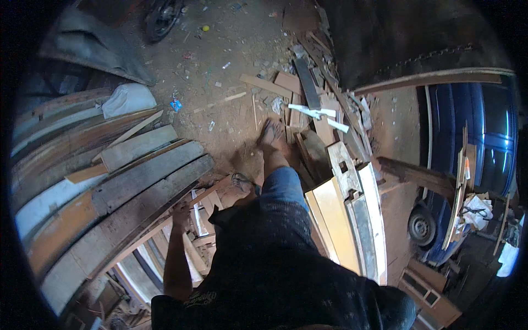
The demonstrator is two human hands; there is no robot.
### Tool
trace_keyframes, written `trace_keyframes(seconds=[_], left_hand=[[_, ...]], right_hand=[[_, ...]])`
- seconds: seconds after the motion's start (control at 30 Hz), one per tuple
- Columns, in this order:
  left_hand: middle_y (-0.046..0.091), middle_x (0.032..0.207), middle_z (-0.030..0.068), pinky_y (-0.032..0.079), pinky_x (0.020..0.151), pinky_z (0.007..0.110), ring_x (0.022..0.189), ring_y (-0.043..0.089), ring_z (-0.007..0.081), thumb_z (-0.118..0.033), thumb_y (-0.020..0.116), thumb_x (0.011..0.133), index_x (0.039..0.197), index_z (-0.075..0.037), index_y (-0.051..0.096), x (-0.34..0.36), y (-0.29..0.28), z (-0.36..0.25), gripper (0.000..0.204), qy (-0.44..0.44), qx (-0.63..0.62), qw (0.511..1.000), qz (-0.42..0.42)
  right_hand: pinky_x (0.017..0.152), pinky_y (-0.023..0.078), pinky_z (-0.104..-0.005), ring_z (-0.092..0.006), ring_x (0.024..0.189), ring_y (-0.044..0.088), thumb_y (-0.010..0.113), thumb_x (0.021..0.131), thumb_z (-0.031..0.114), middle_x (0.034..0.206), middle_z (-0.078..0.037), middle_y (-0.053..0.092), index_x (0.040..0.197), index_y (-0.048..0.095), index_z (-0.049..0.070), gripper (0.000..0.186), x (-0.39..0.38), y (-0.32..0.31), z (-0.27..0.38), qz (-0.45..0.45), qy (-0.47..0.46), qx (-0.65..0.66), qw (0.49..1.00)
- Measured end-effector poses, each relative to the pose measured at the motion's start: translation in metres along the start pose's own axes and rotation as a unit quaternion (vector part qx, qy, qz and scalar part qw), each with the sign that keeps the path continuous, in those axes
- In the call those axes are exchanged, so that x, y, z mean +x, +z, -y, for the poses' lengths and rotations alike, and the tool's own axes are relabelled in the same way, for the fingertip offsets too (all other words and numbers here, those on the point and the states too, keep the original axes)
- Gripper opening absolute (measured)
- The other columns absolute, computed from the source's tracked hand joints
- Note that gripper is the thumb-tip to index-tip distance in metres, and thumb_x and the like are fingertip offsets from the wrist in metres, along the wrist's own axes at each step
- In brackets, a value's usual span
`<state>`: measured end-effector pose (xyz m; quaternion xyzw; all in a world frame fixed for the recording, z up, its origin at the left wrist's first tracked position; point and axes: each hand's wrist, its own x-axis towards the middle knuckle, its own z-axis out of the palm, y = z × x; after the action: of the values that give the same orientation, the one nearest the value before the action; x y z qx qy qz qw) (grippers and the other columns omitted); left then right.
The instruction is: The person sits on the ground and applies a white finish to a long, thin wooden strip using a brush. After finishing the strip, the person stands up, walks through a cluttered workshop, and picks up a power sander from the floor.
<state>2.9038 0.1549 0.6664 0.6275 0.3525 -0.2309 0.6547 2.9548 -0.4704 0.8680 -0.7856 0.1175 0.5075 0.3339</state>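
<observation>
Dirt yard dim; left hand (180, 212) fingers grip dark plank (148, 217), right hand hidden

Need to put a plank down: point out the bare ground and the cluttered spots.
Bare dirt lies between the stacked planks on the left and the scrap wood pile on the right, ahead of the forward foot. It is crowded by the left hand, where planks and offcuts overlap, and along the leaning boards.

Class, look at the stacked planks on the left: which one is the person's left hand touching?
The left hand grips the lowest dark grey plank, at the stack's near edge.
</observation>
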Motion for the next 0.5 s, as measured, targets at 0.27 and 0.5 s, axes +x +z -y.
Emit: trace_keyframes(seconds=[0.27,0.5], left_hand=[[0.068,0.105,0.0097,0.051,0.079,0.032,0.089,0.065,0.0163,-0.029,0.071,0.089,0.121,-0.002,0.060,0.031,0.075,-0.090,0.043,-0.041,0.233,0.970,-0.049],[0.070,0.106,0.0104,0.051,0.090,0.035,0.100,0.065,0.0212,-0.031,0.068,0.091,0.120,-0.002,0.062,0.134,0.215,-0.281,0.042,-0.060,0.397,0.916,0.002]], right_hand=[[0.084,0.052,-0.0327,-0.0220,0.097,0.063,0.057,0.089,0.017,0.109,-0.008,0.067,0.122,0.063,0.006,0.035,0.049,-0.163,-0.015,0.246,0.106,0.014,0.963],[0.056,0.046,-0.0256,-0.0109,0.060,0.056,0.061,0.095,0.022,0.073,-0.003,0.062,0.100,0.064,-0.001,0.024,0.338,-0.363,-0.057,-0.366,-0.013,0.478,0.799]])
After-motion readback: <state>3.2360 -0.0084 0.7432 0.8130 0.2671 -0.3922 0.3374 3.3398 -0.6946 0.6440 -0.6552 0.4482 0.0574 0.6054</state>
